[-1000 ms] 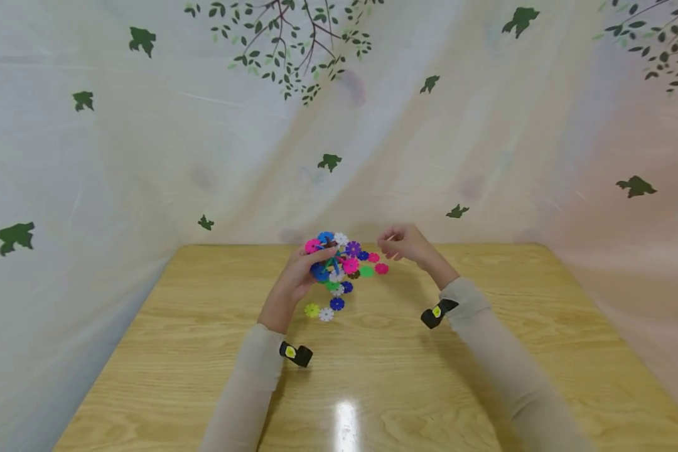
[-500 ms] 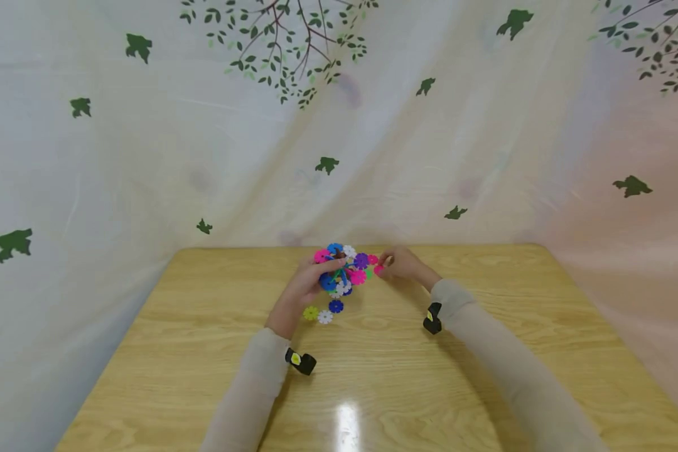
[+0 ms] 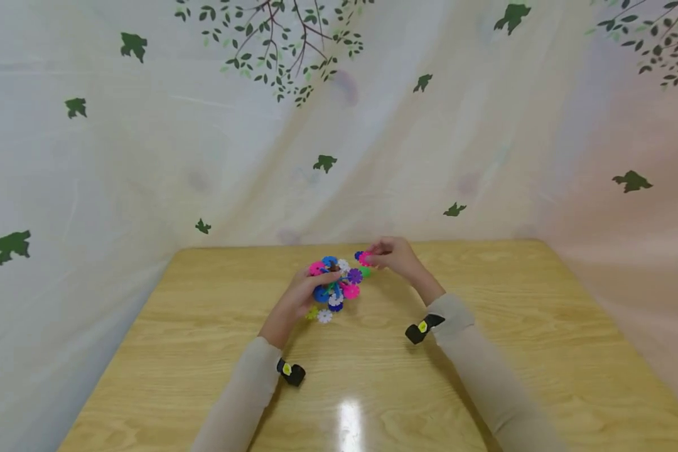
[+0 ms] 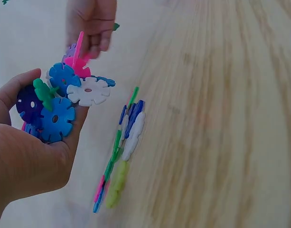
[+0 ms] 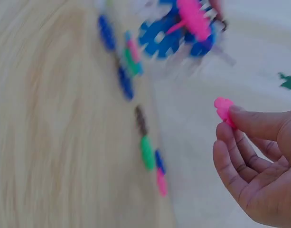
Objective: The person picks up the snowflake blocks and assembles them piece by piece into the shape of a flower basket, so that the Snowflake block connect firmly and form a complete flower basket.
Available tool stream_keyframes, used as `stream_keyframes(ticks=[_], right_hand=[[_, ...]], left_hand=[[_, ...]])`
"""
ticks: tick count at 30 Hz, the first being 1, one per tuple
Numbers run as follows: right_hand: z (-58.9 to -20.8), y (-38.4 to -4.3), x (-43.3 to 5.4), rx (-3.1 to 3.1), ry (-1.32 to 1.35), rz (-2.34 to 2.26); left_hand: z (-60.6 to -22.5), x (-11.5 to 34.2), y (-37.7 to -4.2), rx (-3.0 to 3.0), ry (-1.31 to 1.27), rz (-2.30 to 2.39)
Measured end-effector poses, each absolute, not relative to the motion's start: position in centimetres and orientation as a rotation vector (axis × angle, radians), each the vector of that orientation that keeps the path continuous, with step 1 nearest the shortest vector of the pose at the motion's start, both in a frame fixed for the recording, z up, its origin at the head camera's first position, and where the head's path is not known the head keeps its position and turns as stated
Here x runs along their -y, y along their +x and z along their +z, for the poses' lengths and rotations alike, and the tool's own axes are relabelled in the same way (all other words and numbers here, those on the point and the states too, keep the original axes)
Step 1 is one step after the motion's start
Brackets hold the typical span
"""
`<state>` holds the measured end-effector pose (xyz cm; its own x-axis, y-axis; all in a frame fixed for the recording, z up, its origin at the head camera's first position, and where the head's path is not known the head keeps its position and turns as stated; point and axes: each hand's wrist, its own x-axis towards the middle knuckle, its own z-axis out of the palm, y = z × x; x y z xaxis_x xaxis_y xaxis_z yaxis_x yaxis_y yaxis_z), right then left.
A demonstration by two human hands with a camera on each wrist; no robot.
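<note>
My left hand point(image 3: 297, 293) grips a ball-like cluster of interlocked plastic snowflake discs point(image 4: 56, 119) in blue, white, pink, purple and green. Its thumb lies across the cluster in the head view. To the right, my right hand point(image 3: 397, 258) pinches a single pink snowflake disc point(image 5: 223, 109) between thumb and fingertips, a little apart from the cluster. The remaining fingers of that hand are loosely bent beneath the disc. In the left wrist view a pink disc on the cluster stands edge-on, overlapping my right hand point(image 4: 93, 21).
Loose discs lie on the wooden table point(image 3: 339, 364): a yellow one point(image 4: 117, 185) and a white one point(image 4: 134, 137) nearer me, a green one point(image 5: 146, 153) and a brown one point(image 5: 141, 120) beyond. A pale curtain point(image 3: 231, 157) with leaf prints hangs behind the table.
My right hand reached down to the loose discs, took a pink one and has lifted it up toward the cluster. My left hand has lowered the cluster slightly, toward me.
</note>
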<state>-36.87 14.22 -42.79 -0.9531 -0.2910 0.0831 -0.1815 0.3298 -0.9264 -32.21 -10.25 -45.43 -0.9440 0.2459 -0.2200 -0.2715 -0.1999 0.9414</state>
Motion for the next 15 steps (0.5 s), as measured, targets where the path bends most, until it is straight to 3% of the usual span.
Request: stream_keyframes(ticks=[6, 15], right_hand=[[-41.7, -35.6, -12.0, -2.416, -0.543, -1.889], [-40.3, -33.7, -10.0, -2.55, -0.636, -1.786]], left_hand=[[-45.4, 10.7, -32.6, -1.769, -0.024, 2.203], [-45.5, 10.8, -32.8, -1.797, 0.02, 2.163]])
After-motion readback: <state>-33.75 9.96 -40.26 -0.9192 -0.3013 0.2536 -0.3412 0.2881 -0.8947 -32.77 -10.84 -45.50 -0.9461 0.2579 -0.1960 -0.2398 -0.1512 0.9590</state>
